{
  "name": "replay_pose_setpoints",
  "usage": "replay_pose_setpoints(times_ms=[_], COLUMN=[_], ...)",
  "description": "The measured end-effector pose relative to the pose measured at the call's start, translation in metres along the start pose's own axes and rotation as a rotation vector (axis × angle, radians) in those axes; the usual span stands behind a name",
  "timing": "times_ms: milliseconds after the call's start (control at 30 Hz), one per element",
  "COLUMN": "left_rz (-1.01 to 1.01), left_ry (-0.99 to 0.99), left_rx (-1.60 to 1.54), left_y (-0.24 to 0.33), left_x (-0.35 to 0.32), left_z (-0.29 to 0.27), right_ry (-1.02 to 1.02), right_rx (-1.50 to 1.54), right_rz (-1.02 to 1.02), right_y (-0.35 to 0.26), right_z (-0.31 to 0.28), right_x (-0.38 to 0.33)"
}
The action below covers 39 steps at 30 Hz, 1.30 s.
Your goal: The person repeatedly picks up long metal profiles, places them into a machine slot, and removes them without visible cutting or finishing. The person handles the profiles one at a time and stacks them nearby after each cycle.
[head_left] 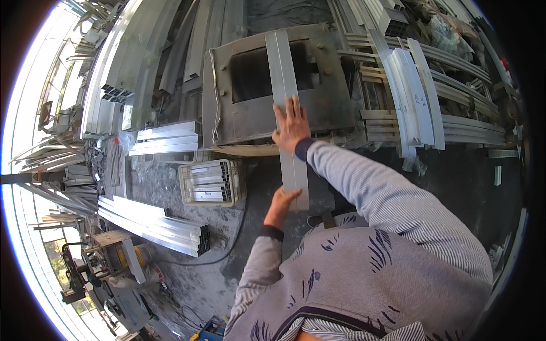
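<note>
A long flat aluminium profile [281,65] lies lengthwise across a dark metal machine table [250,120], its near end sticking out toward my body. My left hand [278,207] grips that near end from the left edge, thumb on top and the other fingers hidden beneath. Farther along, my right hand [292,126] rests on the profile's upper face with its fingers stretched out. The dark rectangular opening [250,77] in the table passes under the profile's far part.
A plastic crate [233,196] of short metal pieces stands left of the table. Nearer, a bundle of square tubes [153,224] lies on the floor, with a cable [238,227] beside it. Stacked profiles [406,102] sit at the right, and long box tubes [133,51] at the far left.
</note>
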<state>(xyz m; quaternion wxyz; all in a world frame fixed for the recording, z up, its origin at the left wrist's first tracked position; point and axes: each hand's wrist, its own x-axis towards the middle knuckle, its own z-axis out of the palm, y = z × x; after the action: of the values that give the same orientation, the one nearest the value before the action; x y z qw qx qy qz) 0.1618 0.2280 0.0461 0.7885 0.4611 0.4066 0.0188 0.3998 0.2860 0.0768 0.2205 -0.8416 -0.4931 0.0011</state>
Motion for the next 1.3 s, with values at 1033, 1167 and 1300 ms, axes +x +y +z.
replay_pose_setpoints(times_ms=[1033, 1167, 1300], left_rz=[0.005, 0.003, 0.023], left_ry=[0.049, 0.062, 0.099], left_rx=[0.091, 0.069, 0.074], left_y=[-0.060, -0.078, -0.087], left_x=[-0.062, -0.097, -0.128], left_z=[-0.014, -0.021, -0.023], right_ry=[-0.164, -0.186, -0.186], right_rx=[0.027, 0.062, 0.030], right_rz=[0.090, 0.075, 0.050], right_y=[-0.040, -0.060, -0.081], right_z=[-0.012, -0.008, -0.010], right_x=[-0.078, -0.108, -0.132])
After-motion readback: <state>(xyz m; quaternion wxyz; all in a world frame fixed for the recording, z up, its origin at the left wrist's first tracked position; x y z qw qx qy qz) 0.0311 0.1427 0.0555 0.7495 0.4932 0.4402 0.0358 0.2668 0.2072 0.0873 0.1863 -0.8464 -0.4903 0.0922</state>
